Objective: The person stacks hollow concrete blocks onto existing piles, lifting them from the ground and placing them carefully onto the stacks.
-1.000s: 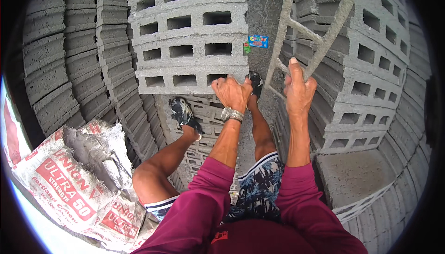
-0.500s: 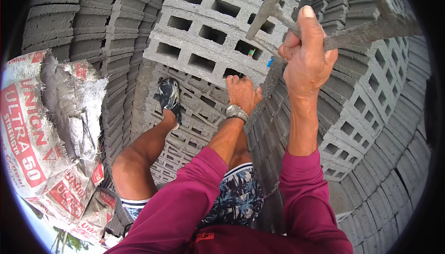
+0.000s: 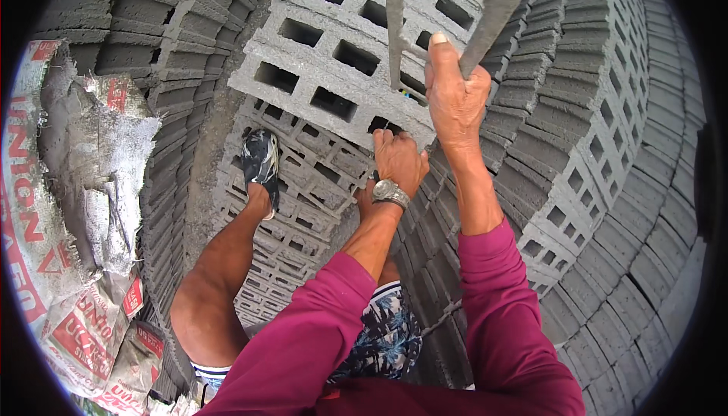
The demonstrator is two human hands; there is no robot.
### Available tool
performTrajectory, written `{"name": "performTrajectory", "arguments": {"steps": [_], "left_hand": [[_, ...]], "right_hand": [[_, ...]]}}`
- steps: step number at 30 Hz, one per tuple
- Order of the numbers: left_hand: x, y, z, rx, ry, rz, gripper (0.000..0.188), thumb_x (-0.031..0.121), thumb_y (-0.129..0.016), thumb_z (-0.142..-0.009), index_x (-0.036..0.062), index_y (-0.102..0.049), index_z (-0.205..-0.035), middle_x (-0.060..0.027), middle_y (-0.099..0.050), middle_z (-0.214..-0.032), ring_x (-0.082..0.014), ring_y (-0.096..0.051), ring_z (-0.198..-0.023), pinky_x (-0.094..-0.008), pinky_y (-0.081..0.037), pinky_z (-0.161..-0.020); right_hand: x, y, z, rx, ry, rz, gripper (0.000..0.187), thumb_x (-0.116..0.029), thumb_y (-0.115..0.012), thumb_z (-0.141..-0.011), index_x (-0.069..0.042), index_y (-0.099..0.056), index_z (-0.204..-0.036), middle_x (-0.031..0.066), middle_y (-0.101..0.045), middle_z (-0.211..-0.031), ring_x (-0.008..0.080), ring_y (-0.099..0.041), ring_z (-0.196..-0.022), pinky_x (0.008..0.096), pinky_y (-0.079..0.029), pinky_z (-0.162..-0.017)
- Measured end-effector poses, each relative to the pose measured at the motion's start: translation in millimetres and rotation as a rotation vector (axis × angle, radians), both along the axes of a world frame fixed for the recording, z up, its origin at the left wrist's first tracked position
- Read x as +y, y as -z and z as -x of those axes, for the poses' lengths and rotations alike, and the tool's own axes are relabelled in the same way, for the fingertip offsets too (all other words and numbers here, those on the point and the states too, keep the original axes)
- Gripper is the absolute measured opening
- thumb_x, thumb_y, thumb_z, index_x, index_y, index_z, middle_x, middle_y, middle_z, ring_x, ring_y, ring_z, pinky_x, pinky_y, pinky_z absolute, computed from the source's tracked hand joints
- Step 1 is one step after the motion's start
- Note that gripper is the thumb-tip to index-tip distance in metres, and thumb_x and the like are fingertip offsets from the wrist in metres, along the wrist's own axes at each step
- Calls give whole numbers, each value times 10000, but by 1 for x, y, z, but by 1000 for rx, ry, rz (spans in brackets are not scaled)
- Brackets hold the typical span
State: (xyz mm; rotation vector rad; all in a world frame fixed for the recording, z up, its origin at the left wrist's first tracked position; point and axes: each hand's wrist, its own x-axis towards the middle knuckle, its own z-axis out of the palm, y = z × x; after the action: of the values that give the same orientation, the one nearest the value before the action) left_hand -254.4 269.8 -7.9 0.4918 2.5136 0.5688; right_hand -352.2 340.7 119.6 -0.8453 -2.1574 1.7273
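In the head view, the left hand (image 3: 400,164) hooks its grip into the right-end hole of the nearest hollow concrete block (image 3: 305,92), which extends leftward from that grip; beyond the block's right end, the right hand (image 3: 459,101) clasps a gray ladder-like frame (image 3: 497,14).

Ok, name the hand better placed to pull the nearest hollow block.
Probably the left hand: it grips the hollow block at an opening, while the right hand is occupied holding the grey frame.
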Motion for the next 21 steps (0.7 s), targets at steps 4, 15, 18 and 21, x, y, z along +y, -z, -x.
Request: {"name": "performTrajectory", "arguments": {"steps": [4, 15, 18, 21], "left_hand": [[-3, -4, -1, 36, -21, 10, 440, 388, -706, -791, -37, -706, -906, -137, -693, -849, -273, -568, -996, -427, -307, -1033], [2, 2, -4, 53, -25, -18, 441, 377, -720, -768, -39, -684, -909, -153, -703, -831, -279, -589, -977, -429, -320, -1030], [-5, -5, -1, 25, -49, -27, 466, 371, -733, -767, -60, -677, -935, -156, -701, -836, -285, -585, -1003, -427, -312, -1051], [0, -4, -1, 82, -56, -53, 458, 371, -735, -756, -58, -679, -904, -172, -690, -827, -292, -579, -966, -436, -331, -1019]], "right_hand": [[3, -61, 17, 308, -25, 171, 408, -258, -581, -971, -114, -450, -613, -49, -345, -519, 74, -257, -436, 276, -243, -452], [6, 15, -5, 13, 47, 139, 441, -385, -579, -976, -102, -495, -648, -33, -407, -550, 82, -351, -474, 282, -264, -441], [-4, -60, 40, 346, 60, 303, 482, -369, -539, -984, -138, -352, -604, -18, -289, -506, 101, -240, -418, 309, -209, -427], [-8, -65, 62, 507, -45, 99, 507, -390, -523, -987, -129, -366, -582, -16, -306, -499, 111, -272, -418, 313, -237, -441]]}}
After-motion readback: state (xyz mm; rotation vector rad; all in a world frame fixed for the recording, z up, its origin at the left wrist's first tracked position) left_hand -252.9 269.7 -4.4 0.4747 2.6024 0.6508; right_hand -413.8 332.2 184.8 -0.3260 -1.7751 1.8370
